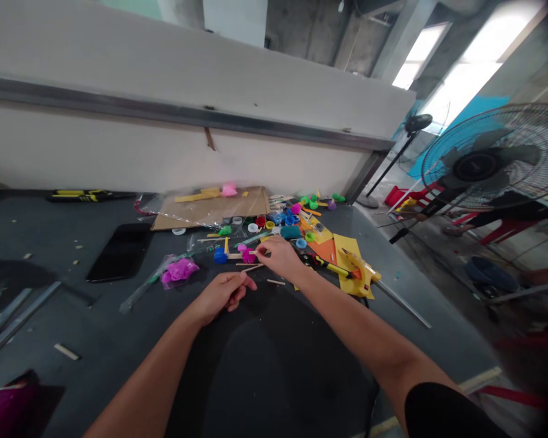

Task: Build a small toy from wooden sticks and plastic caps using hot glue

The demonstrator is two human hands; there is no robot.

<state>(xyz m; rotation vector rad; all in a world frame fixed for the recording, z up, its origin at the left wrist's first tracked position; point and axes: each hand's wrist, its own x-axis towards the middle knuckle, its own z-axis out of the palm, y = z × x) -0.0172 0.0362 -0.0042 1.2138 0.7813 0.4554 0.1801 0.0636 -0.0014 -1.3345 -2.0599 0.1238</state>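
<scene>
My right hand [278,257] pinches a small pale stick [254,252] beside a magenta lump [248,257]. Left of that lump, a blue piece [220,255] stands at the other end of a small stick assembly, with a yellow stick [226,246] upright near it. My left hand [225,295] is just below, its fingers curled and the index finger pointing toward the right; nothing can be made out in it. Loose thin sticks lie between and beside the hands, one [276,281] to the right of the left fingertips.
A purple lump in plastic [179,271] and a black phone [119,252] lie left. Behind are cardboard [210,210] and coloured caps. A yellow glue gun [363,277] lies right, near a metal rod [404,304]. A fan [475,165] stands beyond the table.
</scene>
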